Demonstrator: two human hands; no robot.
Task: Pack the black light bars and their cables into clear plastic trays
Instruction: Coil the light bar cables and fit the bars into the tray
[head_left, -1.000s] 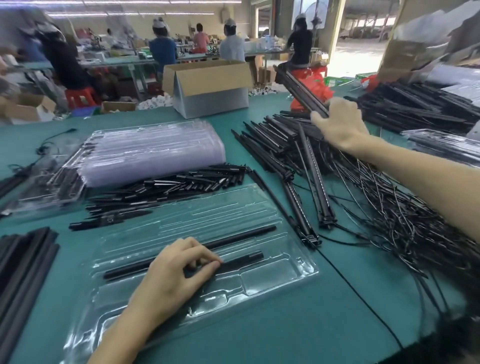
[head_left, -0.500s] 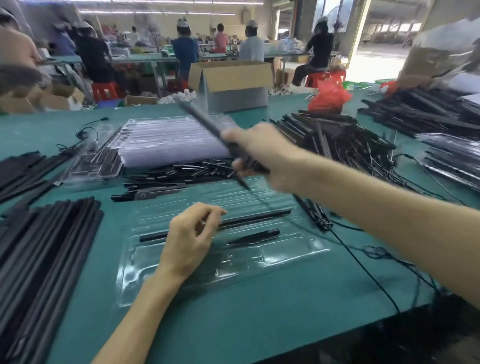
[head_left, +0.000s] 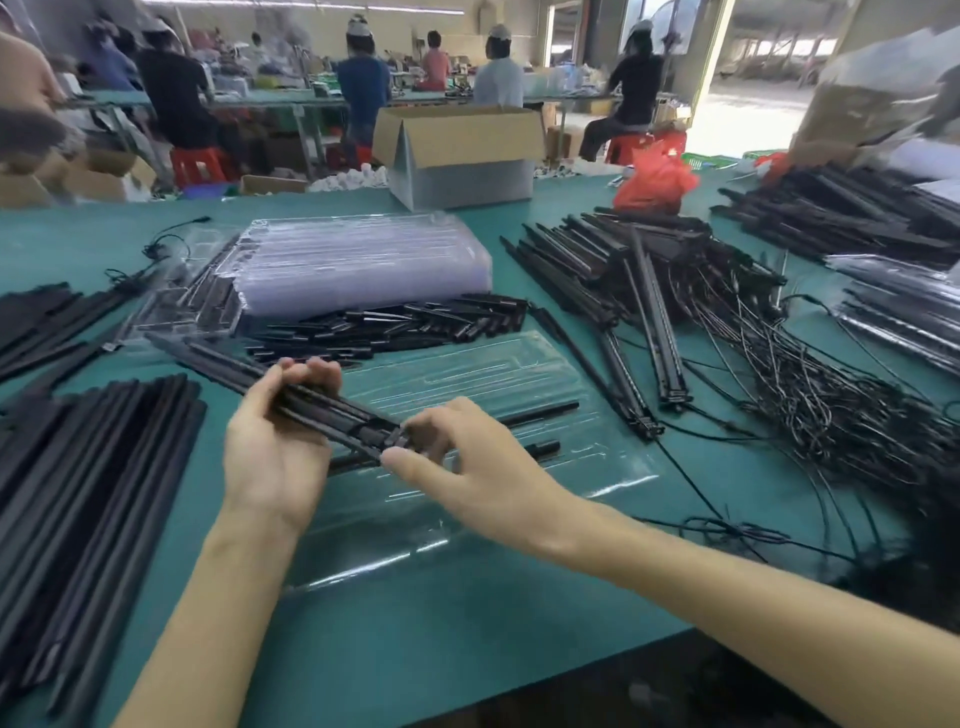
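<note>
A long black light bar (head_left: 218, 361) slants above the clear plastic tray (head_left: 613, 473) that lies in front of me on the green table. My left hand (head_left: 275, 457) cups the bar from below, its fingers curled round it. My right hand (head_left: 467, 462) pinches the bar's near end between thumb and fingers. In the tray lie a thin black rod (head_left: 545, 413) and a short black piece (head_left: 543, 449). The bar's cable trails off right toward the tangle of black cables (head_left: 810, 405).
A heap of light bars (head_left: 623, 265) lies at the right, small black pieces (head_left: 395, 327) behind the tray, a stack of empty clear trays (head_left: 363, 260) behind those. Black strips (head_left: 88, 467) fill the left. A cardboard box (head_left: 457, 150) and a red bag (head_left: 654, 179) stand farther back. People work at far tables.
My right hand brought a light bar from the right heap over the tray. My left hand lifted off the tray and now grips that bar from below.
</note>
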